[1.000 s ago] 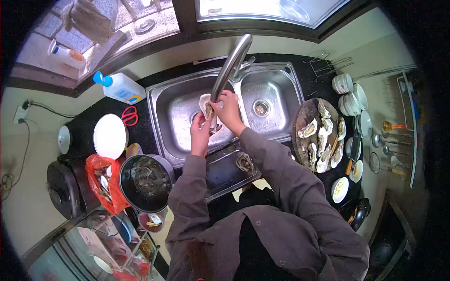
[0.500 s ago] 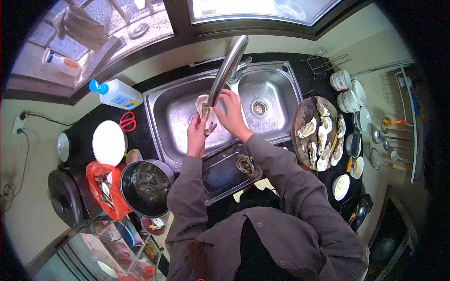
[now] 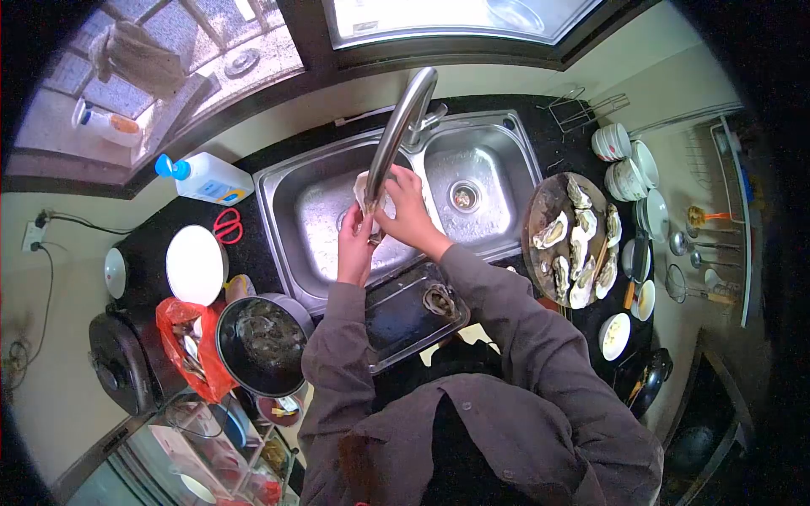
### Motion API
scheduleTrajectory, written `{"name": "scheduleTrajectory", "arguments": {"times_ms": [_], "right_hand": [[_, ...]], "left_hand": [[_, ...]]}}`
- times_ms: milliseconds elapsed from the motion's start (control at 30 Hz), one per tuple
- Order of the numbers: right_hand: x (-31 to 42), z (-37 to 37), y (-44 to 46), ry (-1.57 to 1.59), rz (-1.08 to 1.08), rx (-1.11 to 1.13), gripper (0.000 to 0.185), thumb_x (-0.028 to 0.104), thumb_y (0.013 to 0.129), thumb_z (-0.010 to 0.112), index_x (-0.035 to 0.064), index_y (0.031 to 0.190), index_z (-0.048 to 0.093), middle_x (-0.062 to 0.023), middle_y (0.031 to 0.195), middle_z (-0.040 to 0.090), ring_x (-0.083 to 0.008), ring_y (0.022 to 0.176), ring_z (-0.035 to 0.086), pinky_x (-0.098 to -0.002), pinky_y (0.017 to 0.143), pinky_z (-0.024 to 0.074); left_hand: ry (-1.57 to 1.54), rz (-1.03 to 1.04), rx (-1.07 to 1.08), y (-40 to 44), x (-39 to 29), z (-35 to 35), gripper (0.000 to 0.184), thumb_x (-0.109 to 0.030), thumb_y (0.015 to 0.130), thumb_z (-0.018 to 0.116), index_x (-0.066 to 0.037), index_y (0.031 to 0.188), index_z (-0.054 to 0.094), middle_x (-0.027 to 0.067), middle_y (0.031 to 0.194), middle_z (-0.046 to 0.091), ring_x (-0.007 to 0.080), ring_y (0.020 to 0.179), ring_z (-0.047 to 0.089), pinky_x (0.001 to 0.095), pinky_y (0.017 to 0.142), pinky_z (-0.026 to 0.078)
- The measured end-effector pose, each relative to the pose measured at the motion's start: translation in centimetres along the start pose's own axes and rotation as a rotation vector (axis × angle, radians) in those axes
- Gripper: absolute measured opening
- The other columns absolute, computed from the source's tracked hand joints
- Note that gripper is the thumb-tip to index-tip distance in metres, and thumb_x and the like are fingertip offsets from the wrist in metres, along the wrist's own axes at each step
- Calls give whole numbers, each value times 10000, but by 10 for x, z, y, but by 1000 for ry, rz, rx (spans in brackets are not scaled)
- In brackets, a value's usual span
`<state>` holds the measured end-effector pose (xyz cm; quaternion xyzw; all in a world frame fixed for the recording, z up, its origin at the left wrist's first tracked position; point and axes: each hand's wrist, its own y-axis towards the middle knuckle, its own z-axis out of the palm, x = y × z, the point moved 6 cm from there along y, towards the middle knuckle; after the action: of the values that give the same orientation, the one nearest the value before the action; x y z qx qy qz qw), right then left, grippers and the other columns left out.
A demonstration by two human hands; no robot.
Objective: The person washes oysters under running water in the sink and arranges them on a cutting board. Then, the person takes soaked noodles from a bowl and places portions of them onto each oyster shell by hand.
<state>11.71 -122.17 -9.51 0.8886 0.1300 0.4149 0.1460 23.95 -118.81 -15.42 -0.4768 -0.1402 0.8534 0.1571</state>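
Under the curved tap (image 3: 396, 135), over the left basin of the steel sink (image 3: 295, 202), I hold an opened oyster (image 3: 361, 185) with its pale inner shell showing. My left hand (image 3: 355, 249) grips its lower end, fingers closed. My right hand (image 3: 408, 212) is bent round its right side with fingers on the shell; the tap spout and the fingers hide part of the oyster. Below my wrists a dark tray (image 3: 392, 325) bears another oyster (image 3: 439, 299). Several opened oysters (image 3: 579, 244) lie on a round wooden board (image 3: 540, 198) at the right.
Left of the sink stand a dark pot (image 3: 270, 341), a red bag (image 3: 207, 384) of shells, a white plate (image 3: 196, 266), red scissors (image 3: 228, 226) and a white bottle (image 3: 215, 179). Stacked bowls (image 3: 626, 180) and a small bowl (image 3: 614, 337) are at the right.
My right hand has moved left and closer over the oyster, covering more of it. My left hand stays on the lower end. The view has shifted slightly.
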Motion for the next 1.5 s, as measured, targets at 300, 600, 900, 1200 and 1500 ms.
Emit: {"name": "scheduleTrajectory", "arguments": {"times_ms": [300, 600, 900, 1200, 1500], "right_hand": [[0, -2, 4, -6, -50, 110, 426, 166, 654, 765, 110, 1043, 600, -193, 1413, 386, -419, 1271, 340, -488, 1074, 294], [-24, -4, 17, 96, 41, 41, 435, 167, 668, 791, 134, 1069, 627, -137, 1228, 554, -346, 1202, 449, -435, 1019, 361], [-38, 30, -14, 210, 381, 29, 336, 192, 701, 754, 35, 983, 662, -152, 1116, 612, -330, 1083, 526, -431, 961, 393], [-27, 17, -12, -6, 305, -93, 228, 194, 657, 747, -1, 750, 672, -174, 1069, 615, -337, 1082, 511, -416, 926, 416], [1, -9, -12, -141, 246, -15, 205, 159, 650, 733, -29, 673, 654, -215, 1061, 602, -374, 1092, 482, -414, 938, 408]], "left_hand": [[-27, -19, 27, 0, -2, 1, 365, -75, 1007, 427, -14, 1365, 393, 86, 1220, 534, 177, 1072, 582, 353, 900, 535], [-185, -96, 107, 5, -2, 1, 354, -70, 1008, 415, -13, 1356, 393, 104, 1252, 526, 209, 1095, 579, 391, 947, 525], [-17, 87, -3, 5, -14, 8, 365, -78, 993, 474, -20, 1347, 407, 86, 1245, 537, 181, 1070, 580, 352, 883, 529], [-153, 30, 20, 6, -3, 7, 375, -70, 984, 488, -19, 1346, 407, 70, 1217, 558, 175, 1036, 593, 333, 881, 526], [621, 77, -144, 37, 13, -25, 273, -203, 972, 514, 42, 1054, 603, 82, 881, 633, 100, 789, 556, 290, 655, 461]]}}
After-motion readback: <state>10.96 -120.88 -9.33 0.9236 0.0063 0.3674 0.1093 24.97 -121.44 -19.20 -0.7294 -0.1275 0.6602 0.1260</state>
